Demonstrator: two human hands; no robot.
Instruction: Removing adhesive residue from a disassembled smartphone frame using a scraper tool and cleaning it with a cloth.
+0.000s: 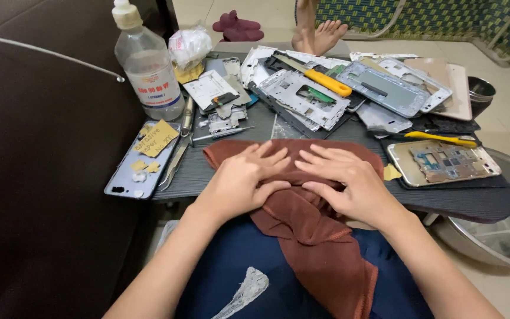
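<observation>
A rust-brown cloth lies over the near edge of a small dark table and hangs down onto my lap. My left hand rests flat on the cloth with fingers spread, pointing right. My right hand presses on the cloth beside it, fingers spread and pointing left; the fingertips of both hands nearly meet. Whatever lies under the cloth is hidden. Neither hand grips anything.
Several stripped phone frames and back covers pile up behind the cloth, with a yellow-handled tool, a gold phone chassis, a blue-grey phone back, tweezers and a clear liquid bottle. A metal basin sits right; another person's feet beyond.
</observation>
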